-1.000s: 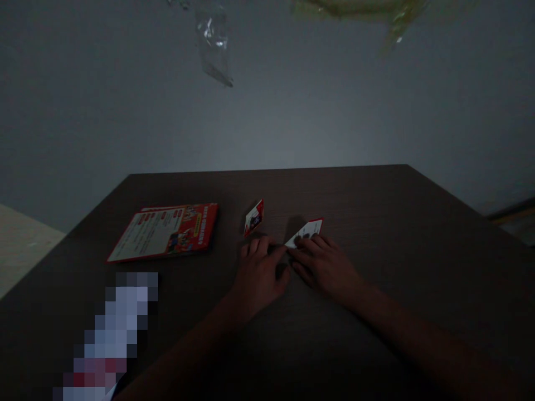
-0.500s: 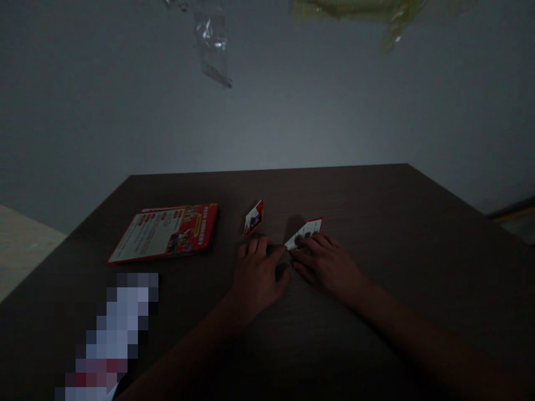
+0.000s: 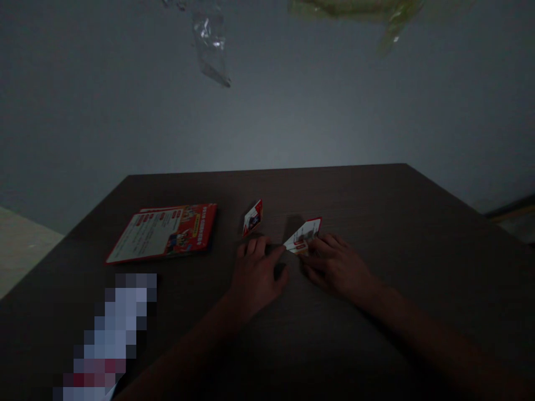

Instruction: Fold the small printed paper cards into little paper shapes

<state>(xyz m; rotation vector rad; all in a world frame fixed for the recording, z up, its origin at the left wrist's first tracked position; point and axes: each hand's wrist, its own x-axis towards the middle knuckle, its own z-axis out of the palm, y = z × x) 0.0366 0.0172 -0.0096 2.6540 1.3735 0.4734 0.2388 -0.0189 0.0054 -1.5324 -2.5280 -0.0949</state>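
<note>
A folded piece of printed paper (image 3: 304,234), white with a red edge, comes to a point at its left end on the dark table. My left hand (image 3: 257,273) rests palm down with fingers apart, its index fingertip at that point. On the paper's lower right part is my right hand (image 3: 340,267), fingers bent together and gripping it; they hide that end. Just beyond my left hand stands a small folded red and white paper piece (image 3: 253,218), touched by neither hand.
Red and white printed sheets (image 3: 163,234) lie stacked on the left of the table (image 3: 355,195). A pixelated long object (image 3: 117,323) is at the near left. The wall (image 3: 313,111) rises behind the table; a clear plastic packet (image 3: 212,47) hangs at the top.
My right hand has slid slightly right and toward me along the folded paper, uncovering more print near its point. My left hand stays almost where it was.
</note>
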